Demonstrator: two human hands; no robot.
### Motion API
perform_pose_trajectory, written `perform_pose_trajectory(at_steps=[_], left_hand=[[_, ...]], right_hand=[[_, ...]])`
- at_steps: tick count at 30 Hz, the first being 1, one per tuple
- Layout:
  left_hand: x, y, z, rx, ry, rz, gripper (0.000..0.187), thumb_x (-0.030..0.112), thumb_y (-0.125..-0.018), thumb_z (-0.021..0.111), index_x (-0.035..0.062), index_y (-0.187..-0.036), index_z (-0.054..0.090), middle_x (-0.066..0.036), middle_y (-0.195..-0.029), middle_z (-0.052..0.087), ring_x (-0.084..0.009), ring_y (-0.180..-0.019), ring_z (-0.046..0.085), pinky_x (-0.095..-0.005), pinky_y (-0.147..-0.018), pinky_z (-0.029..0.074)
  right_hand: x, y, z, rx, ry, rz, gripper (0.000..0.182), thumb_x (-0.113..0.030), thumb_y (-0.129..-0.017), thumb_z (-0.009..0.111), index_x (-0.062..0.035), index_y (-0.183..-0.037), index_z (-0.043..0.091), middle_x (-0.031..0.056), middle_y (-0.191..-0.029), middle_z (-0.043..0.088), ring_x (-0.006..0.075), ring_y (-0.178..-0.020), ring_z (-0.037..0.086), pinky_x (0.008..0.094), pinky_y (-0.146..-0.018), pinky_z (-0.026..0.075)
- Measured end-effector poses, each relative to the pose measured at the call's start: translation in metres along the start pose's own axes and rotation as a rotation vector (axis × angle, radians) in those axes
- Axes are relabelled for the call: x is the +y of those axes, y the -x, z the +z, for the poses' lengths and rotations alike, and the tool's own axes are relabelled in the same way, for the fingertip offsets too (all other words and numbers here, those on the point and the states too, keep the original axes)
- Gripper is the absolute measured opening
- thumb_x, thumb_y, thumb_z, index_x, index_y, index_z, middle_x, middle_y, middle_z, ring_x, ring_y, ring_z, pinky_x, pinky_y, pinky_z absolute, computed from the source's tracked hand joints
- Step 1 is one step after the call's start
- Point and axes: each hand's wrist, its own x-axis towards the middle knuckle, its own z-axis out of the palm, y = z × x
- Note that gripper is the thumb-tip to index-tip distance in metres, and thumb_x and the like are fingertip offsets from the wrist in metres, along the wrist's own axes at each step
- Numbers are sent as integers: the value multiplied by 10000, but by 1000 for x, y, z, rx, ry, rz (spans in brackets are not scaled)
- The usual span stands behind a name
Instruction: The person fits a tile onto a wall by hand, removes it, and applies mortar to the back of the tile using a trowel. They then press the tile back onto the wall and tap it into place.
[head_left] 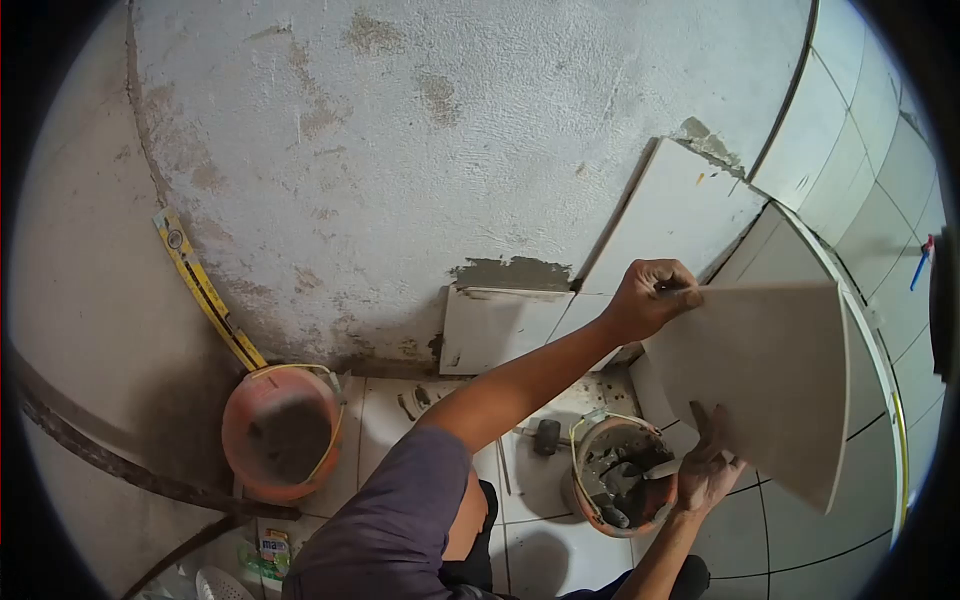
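Note:
My left hand (655, 295) reaches across and pinches the upper left corner of a large pale wall tile (770, 370), held tilted in the air at the right. At the tile's lower left edge is my right hand (708, 470), its greyish fingers against the tile and its palm partly turned up. Just below and left of that hand stands a bucket (610, 520) with wet grey mortar (622, 485) in it. A pale flat blade (664, 468) shows at the bucket's rim beside my right wrist; its handle is hidden.
An orange bucket (238, 430) with grey contents stands at the left, a yellow spirit level (205, 295) leaning behind it. A black mallet (546, 437) lies on the tiled floor. Tiles (505, 325) cover the wall's lower part. A taller tile (670, 215) rises at the corner.

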Motion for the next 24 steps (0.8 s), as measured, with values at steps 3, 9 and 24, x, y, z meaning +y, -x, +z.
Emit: perform_pose_trajectory(at_steps=[3, 9, 24], left_hand=[[2, -4, 7, -64, 99, 14, 248, 263, -785, 726, 46, -745, 613, 21, -681, 589, -43, -662, 512, -220, -620, 429], [-16, -6, 0, -253, 52, 172, 273, 292, -809, 688, 43, -916, 654, -74, -902, 645, -160, -896, 591, -333, -834, 452], [70, 132, -9, -17, 380, -900, 542, 139, -817, 605, -58, -1270, 381, -188, -1190, 516, -279, -1087, 541, -382, -912, 463]], right_hand=[[-3, 18, -7, 21, 4, 66, 827, -428, -909, 405, 23, -1405, -79, 195, -1421, 304, 296, -1036, 578, 395, -791, 530], [-35, 55, -17, 225, 497, -226, 533, -197, -833, 435, 123, -1255, 373, 283, -1199, 512, 302, -841, 652, 314, -645, 548], [-2, 38, -1, 385, 912, -390, 557, -119, -830, 460, 142, -1283, 267, 325, -1167, 494, 331, -998, 607, 416, -834, 541]])
